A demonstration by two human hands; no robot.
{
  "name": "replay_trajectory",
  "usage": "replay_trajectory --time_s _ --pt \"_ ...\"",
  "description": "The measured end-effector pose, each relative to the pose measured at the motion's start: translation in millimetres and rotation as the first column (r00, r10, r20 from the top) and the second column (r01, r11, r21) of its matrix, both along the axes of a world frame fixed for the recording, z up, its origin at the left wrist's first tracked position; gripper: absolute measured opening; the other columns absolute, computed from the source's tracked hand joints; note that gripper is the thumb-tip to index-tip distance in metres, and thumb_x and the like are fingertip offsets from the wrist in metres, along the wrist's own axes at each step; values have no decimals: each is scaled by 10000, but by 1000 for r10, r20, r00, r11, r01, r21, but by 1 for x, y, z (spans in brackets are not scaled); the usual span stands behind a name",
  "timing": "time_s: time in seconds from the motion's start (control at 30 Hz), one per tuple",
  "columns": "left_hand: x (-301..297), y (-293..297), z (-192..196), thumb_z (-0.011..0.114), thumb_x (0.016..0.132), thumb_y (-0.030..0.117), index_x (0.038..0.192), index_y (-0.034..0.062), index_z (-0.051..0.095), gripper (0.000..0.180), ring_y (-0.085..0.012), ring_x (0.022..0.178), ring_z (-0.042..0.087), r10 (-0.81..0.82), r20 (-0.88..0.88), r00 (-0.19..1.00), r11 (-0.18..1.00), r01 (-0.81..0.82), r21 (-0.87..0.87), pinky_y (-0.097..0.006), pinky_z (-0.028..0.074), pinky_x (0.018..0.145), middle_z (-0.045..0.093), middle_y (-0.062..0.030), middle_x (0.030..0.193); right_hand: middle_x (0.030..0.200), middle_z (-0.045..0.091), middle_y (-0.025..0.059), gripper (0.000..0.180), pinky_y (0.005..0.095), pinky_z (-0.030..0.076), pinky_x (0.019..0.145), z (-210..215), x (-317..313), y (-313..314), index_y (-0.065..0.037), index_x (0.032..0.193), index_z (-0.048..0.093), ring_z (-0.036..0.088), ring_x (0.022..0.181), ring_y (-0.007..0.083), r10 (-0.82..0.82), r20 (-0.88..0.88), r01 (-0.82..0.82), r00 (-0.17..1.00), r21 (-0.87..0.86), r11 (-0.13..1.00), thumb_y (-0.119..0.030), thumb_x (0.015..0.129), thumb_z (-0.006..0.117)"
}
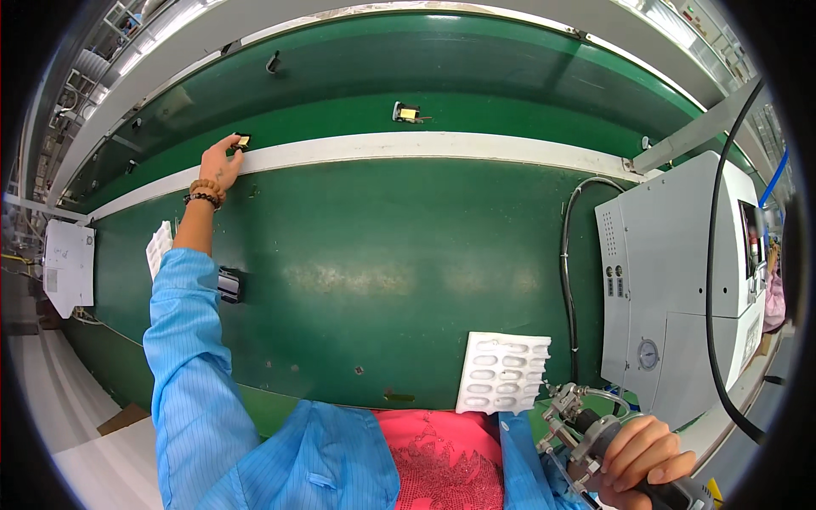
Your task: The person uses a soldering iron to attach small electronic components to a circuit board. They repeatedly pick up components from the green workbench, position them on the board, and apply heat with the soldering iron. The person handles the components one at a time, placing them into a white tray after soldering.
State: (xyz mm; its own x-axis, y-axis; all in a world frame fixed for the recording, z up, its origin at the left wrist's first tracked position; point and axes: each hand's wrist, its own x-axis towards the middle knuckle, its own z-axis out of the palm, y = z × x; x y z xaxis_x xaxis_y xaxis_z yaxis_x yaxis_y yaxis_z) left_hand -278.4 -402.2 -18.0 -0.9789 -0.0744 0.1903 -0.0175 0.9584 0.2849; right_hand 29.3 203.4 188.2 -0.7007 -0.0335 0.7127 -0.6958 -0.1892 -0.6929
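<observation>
My left hand point(223, 161) reaches far out over the white rail at the belt's near edge. Its fingers close around a small black-and-yellow transformer point(243, 143). At the lower right, my right hand point(642, 459) wraps around the dark grip of a hand-held metal tool point(578, 433) with fittings and a thin tube. Beside that tool lies a white tray point(463, 387) with rows of oval pockets. Another small transformer point(408, 112), yellow with wire leads, sits on the green belt point(340, 115) further right.
A grey machine point(671, 340) with a gauge stands at the right, a black hose point(565, 255) curving beside it. By my left forearm are a dark block-shaped object point(229, 286) and a second white tray point(159, 246). A white box point(70, 263) stands far left.
</observation>
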Motion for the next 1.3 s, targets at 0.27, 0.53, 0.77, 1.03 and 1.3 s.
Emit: replay_trajectory --time_s 0.27,0.53,0.77,1.03,1.3 --pt "-29 -22 -6 710 794 11 1281 84 636 499 -309 1223 599 13 -39 999 1000 -12 23 -374 463 1077 651 -114 1301 733 509 40 460 280 444 476 1 -2 -11 -33 1025 486 491 539 152 -17 24 17 1000 33 999 -432 935 696" --pt "-51 -9 -15 738 844 111 1132 130 709 289 -348 1010 637 157 -145 977 964 -184 -190 -447 518 913 683 -115 1041 720 501 36 459 262 426 450 -2 1 -16 -34 1005 483 481 525 143 -98 2 98 995 27 995 -426 927 707" --pt "23 106 39 671 922 26 1258 38 668 337 -166 964 591 -159 -352 922 860 305 410 -280 484 868 627 -74 1073 744 511 47 447 271 434 462 -3 -2 -4 -35 1020 488 504 542 151 -29 22 28 999 30 999 -406 924 718" --pt "220 328 74 771 822 -32 1211 -7 633 414 -213 979 695 -532 -7 847 461 297 836 -338 557 906 706 -136 1089 677 613 71 310 296 538 497 -9 -9 13 -19 915 524 602 518 176 132 41 -129 990 -72 989 -122 860 811" --pt "258 410 46 827 711 8 980 10 724 288 -311 989 686 -608 -249 754 474 596 648 -387 555 851 726 -119 967 667 609 85 310 320 532 497 -4 -8 19 -9 869 542 594 502 194 156 81 -148 985 -94 985 -107 832 833"
